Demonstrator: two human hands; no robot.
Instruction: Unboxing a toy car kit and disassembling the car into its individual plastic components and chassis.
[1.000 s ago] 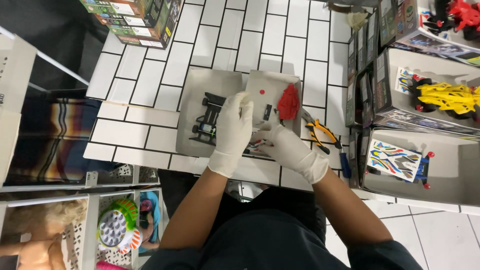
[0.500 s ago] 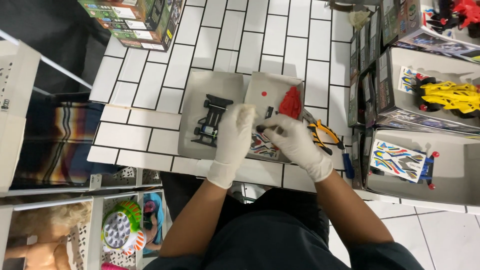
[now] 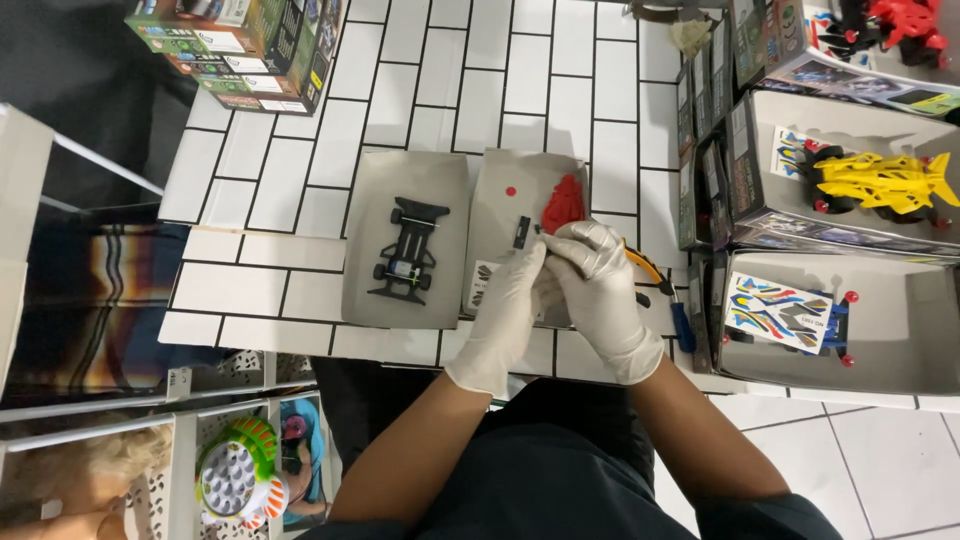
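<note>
My two white-gloved hands meet over the right-hand shallow grey cardboard tray (image 3: pixel 500 200). The left hand (image 3: pixel 510 300) has its fingertips drawn together at a small part I cannot make out, and the right hand (image 3: pixel 600 290) curls its fingers in against the same spot — a close, two-handed grip that looks meant to steady something tiny, though the gloves hide what is pinched.

Just beyond the fingertips, inside that tray, lie a small black rectangular piece (image 3: pixel 521 231) and a red moulded plastic car body (image 3: pixel 563 204), with a small red round bit (image 3: pixel 510 190) further up; the tray walls seem to keep loose parts from rolling off. In the neighbouring grey tray (image 3: pixel 375 190) to the left sits a black toy car chassis with four wheels (image 3: pixel 408 262), flat and apart from the hands.

Under my right wrist, orange-handled pliers (image 3: pixel 645 268) and a blue-handled tool (image 3: pixel 682 327) rest on the white-tiled worktop (image 3: pixel 250 250), near to hand. To the right, open boxes hold a yellow toy racing car (image 3: pixel 880 180) and a multicoloured sticker sheet (image 3: pixel 780 312) — well clear of the trays.
</note>
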